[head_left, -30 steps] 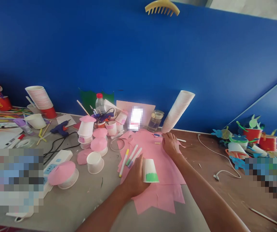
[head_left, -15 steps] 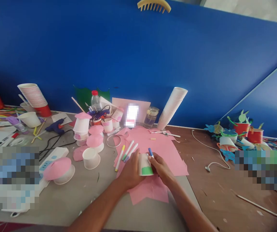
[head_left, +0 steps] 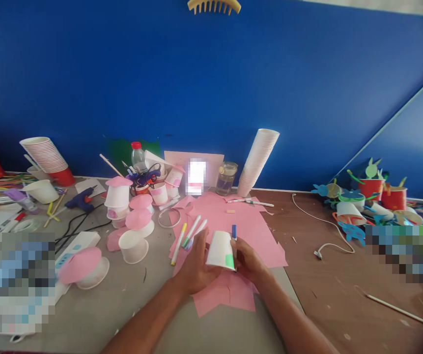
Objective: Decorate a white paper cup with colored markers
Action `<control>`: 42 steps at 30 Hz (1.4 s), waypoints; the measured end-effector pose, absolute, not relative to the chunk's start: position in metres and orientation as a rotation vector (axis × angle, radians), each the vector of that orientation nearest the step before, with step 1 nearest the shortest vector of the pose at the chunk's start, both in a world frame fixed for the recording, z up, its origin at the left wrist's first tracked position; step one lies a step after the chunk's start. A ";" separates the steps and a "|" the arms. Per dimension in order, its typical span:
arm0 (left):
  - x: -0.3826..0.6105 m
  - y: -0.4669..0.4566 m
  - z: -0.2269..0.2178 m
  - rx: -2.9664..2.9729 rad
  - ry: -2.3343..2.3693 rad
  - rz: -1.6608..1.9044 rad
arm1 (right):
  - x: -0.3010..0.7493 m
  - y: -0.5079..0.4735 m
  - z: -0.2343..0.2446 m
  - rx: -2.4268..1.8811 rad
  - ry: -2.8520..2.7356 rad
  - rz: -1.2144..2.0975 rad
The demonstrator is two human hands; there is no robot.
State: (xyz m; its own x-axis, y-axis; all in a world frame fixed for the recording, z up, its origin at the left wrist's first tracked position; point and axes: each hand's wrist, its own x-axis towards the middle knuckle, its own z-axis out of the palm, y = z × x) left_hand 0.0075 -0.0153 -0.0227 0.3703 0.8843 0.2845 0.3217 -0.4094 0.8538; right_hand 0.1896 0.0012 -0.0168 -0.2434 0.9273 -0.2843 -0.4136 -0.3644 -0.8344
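My left hand (head_left: 195, 263) grips a white paper cup (head_left: 218, 249) turned upside down, with a green patch near its rim. My right hand (head_left: 248, 259) holds a marker with a blue cap (head_left: 234, 233) upright against the cup's right side. Both hands sit above sheets of pink paper (head_left: 240, 226) spread on the table. Several markers (head_left: 191, 233) lie on the pink paper just left of my left hand.
A tall leaning stack of white cups (head_left: 257, 160) and a glass jar (head_left: 226, 178) stand at the blue wall. Pink-topped cup pieces (head_left: 86, 263), a glue gun (head_left: 79, 199) and a power strip (head_left: 71, 246) lie left. A white cable (head_left: 322, 231) and red decorated cups (head_left: 369, 196) lie right.
My right hand came back from the far edge of the pink paper with a blue-capped marker and joined the cup. My left hand turned the cup, so less green shows.
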 end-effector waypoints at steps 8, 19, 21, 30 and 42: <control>0.006 -0.012 -0.025 1.958 1.106 1.079 | 0.189 0.002 -0.011 -0.938 -0.830 1.672; 0.006 -0.008 -0.032 2.051 1.270 1.080 | 0.193 0.003 -0.006 -0.986 -0.816 1.397; 0.006 -0.008 -0.034 2.064 1.253 1.070 | 0.193 0.002 -0.003 -0.983 -0.820 1.415; 0.003 -0.014 -0.027 2.163 1.093 1.010 | 0.197 0.001 0.008 -0.909 -0.828 1.475; 0.001 -0.018 -0.006 2.311 0.944 1.461 | 0.190 -0.022 0.016 -1.215 -1.564 1.018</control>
State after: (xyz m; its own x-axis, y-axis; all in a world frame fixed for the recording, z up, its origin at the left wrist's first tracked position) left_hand 0.0013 -0.0178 -0.0065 0.2880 0.6381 0.7140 0.3885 -0.7594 0.5220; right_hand 0.1899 -0.0223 0.0157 -0.1307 0.9793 0.1546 0.2548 0.1839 -0.9494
